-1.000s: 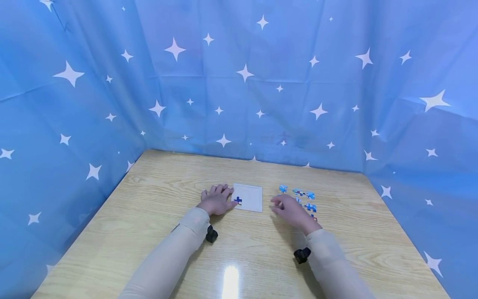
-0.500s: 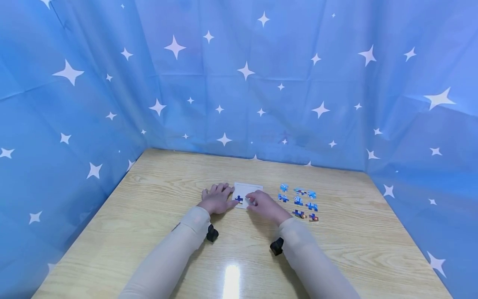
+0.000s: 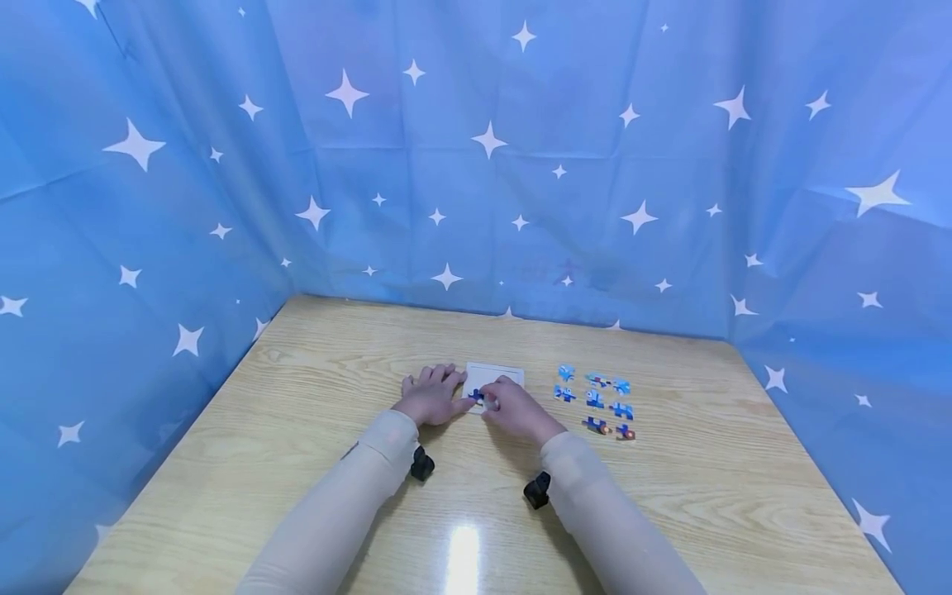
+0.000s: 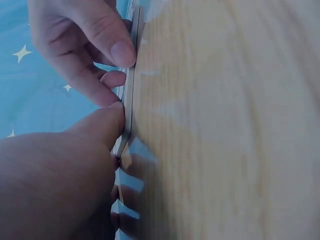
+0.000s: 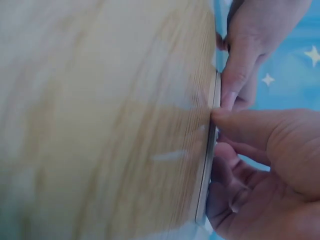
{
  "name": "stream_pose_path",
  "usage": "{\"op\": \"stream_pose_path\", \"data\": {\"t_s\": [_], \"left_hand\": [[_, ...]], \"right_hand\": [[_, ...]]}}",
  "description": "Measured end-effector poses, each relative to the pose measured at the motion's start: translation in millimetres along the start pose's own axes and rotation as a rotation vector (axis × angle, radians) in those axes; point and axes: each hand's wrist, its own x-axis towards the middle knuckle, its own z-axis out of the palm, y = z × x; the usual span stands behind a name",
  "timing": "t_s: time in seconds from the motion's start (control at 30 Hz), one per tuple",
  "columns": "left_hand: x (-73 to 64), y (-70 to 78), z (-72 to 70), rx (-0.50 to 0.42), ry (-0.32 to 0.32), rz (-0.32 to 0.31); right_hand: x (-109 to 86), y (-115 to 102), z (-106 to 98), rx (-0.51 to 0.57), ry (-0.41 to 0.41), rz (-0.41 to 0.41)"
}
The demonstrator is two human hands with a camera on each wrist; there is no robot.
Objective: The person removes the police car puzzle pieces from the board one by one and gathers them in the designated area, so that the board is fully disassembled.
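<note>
A white square puzzle tray (image 3: 494, 369) lies on the table with a dark blue jigsaw piece (image 3: 474, 396) in its lower left corner. My left hand (image 3: 431, 398) rests at the tray's left side, fingers spread, its thumb at the corner beside the piece. From the right, my right hand (image 3: 515, 408) reaches over the tray, index finger and thumb curved toward the piece and overlapping its right end. In the left wrist view, my right thumb (image 4: 121, 52) lies at the tray's front edge (image 4: 131, 95). Whether the right fingertips pinch the piece, I cannot tell.
To the right of the tray, several loose jigsaw pieces (image 3: 594, 398) lie in loose rows, blue with red and orange bits. Beneath everything is a wooden table (image 3: 357, 355); a blue curtain (image 3: 416, 182) with white stars stands behind it and along the sides.
My right hand has moved left from beside the loose pieces to the tray, its fingertips now at the blue piece. The left hand has stayed in place.
</note>
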Motion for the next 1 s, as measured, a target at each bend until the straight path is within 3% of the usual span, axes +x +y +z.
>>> {"op": "stream_pose_path", "data": {"t_s": [0.3, 0.63, 1.0], "left_hand": [[10.8, -13.1, 6.1, -0.04, -0.059, 0.031], [10.1, -15.8, 6.7, 0.013, -0.065, 0.053], [4.8, -12.3, 1.9, 0.005, -0.07, 0.05]], "right_hand": [[-1.2, -5, 1, -0.003, 0.016, 0.007], [1.8, -5, 3, 0.051, 0.01, 0.07], [4.4, -7, 4, 0.175, 0.027, 0.107]]}}
